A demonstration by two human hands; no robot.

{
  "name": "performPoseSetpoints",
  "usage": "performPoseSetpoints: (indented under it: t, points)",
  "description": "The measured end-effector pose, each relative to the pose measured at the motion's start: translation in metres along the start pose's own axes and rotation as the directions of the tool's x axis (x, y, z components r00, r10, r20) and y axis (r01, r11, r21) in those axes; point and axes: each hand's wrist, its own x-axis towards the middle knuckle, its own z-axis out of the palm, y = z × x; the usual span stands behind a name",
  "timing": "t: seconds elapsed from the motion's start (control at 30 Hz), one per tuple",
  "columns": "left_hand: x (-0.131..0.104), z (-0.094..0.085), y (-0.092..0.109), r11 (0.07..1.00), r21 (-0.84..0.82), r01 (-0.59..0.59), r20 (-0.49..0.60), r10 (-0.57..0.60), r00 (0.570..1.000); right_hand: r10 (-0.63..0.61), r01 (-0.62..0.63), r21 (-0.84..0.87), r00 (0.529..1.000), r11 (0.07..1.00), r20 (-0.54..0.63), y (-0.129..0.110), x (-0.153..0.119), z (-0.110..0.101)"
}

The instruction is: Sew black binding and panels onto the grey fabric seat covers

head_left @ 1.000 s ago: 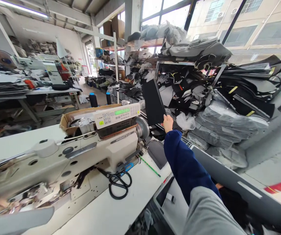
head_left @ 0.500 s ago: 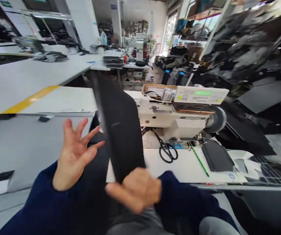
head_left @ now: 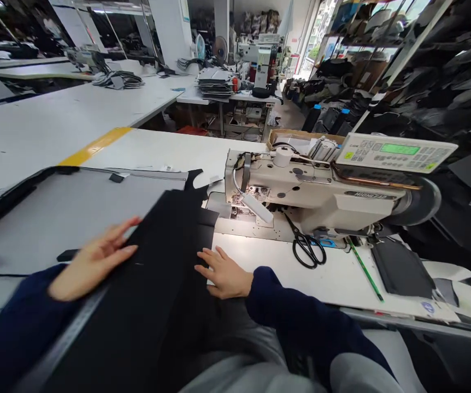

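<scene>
A large black fabric piece (head_left: 153,273) lies over the table's near edge and hangs toward the lap. My left hand (head_left: 96,262) is at its left edge, fingers apart, partly blurred. On its right edge rests my right hand (head_left: 223,273), fingers spread. Under and left of the black piece lies a grey panel (head_left: 75,202) with black edging. The sewing machine (head_left: 309,185) stands to the right of the black piece, its needle area lit. Black-handled scissors (head_left: 307,248) lie before the machine, and a green pencil (head_left: 364,267) lies farther right.
A control panel (head_left: 399,150) sits on top of the machine. Dark flat pieces (head_left: 401,267) and white scraps lie at the right of the table. Yellow tape (head_left: 96,146) crosses the table at the left. Stacked pieces (head_left: 214,82) stand on a table behind.
The black piece has gone from raised and upright to lying down. My right hand has opened on it, and my left hand has moved down to its left edge. The view has shifted left.
</scene>
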Motion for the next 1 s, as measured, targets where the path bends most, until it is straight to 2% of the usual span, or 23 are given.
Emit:
performPoseSetpoints:
  t: [0.07, 0.13, 0.23, 0.37, 0.5, 0.63, 0.7, 0.87, 1.0]
  points:
    - [0.005, 0.026, -0.018, 0.938, 0.296, -0.179, 0.141, 0.142, 0.980, -0.011, 0.012, -0.044, 1.000, 0.999, 0.030, -0.005, 0.009, 0.003]
    - [0.017, 0.050, -0.027, 0.796, 0.503, -0.337, 0.262, 0.232, 0.937, 0.001, 0.003, -0.098, 0.999, 0.995, 0.039, -0.010, 0.018, 0.005]
    - [0.050, 0.077, -0.017, 0.661, 0.581, -0.474, 0.359, 0.314, 0.879, 0.016, -0.011, -0.163, 1.000, 0.987, 0.027, -0.013, 0.028, 0.006]
    - [0.106, 0.114, 0.009, 0.625, 0.597, -0.504, 0.349, 0.363, 0.864, 0.031, -0.019, -0.192, 0.998, 0.981, 0.062, -0.017, 0.035, 0.009]
    - [0.138, 0.147, 0.013, 0.628, 0.632, -0.453, 0.328, 0.313, 0.891, 0.120, -0.116, -0.164, 0.993, 0.980, 0.012, -0.026, 0.026, 0.020]
    - [0.150, 0.158, 0.009, 0.612, 0.658, -0.439, 0.382, 0.232, 0.895, 0.334, -0.338, -0.042, 0.939, 0.940, -0.081, -0.041, 0.010, 0.027]
    - [0.155, 0.159, 0.010, 0.634, 0.641, -0.433, 0.398, 0.207, 0.894, 0.389, -0.389, 0.019, 0.917, 0.921, -0.092, -0.045, 0.006, 0.025]
    - [0.164, 0.164, 0.010, 0.631, 0.637, -0.443, 0.439, 0.177, 0.881, 0.283, -0.283, 0.034, 0.959, 0.959, -0.006, -0.044, 0.008, 0.015]
    - [0.167, 0.169, 0.005, 0.612, 0.652, -0.448, 0.444, 0.171, 0.880, 0.263, -0.264, 0.017, 0.964, 0.964, 0.042, -0.041, 0.010, 0.011]
